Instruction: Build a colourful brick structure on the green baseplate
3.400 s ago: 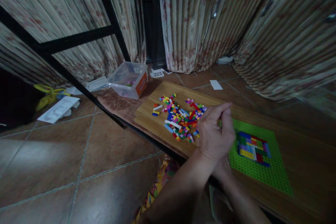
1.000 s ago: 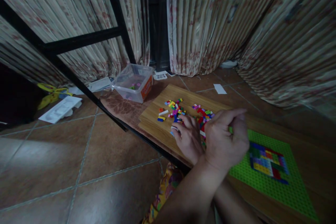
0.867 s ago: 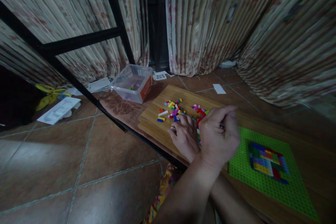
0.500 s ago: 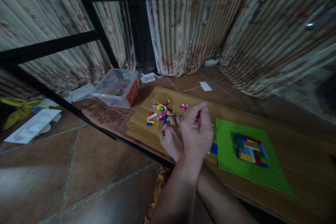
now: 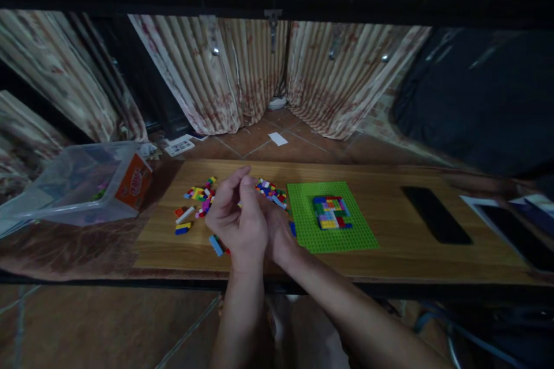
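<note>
My left hand (image 5: 237, 222) is in front, above the loose bricks, its fingers curled and its thumb tip close to the index finger. Whatever it may hold is not visible. Right behind it is my right hand (image 5: 277, 232), overlapped by the left so that its fingers are hidden. Loose toy bricks (image 5: 199, 193) of many colours lie left of and behind my hands. To the right, a green baseplate (image 5: 298, 236) bears a flat patch of multicoloured bricks (image 5: 332, 213). A light blue brick (image 5: 216, 245) lies close beside my left hand.
A clear plastic tub (image 5: 82, 210) with an orange label and a few bricks inside stands at the left. A black phone-like slab (image 5: 436, 214) lies on the wooden board (image 5: 389, 265), and another dark flat device (image 5: 515, 236) is farther right. A dark bar (image 5: 242, 3) crosses above.
My view has swung right and levelled, bringing the dark slabs into sight. The hands, crossed before with the right reaching to the left, now overlap with the left in front.
</note>
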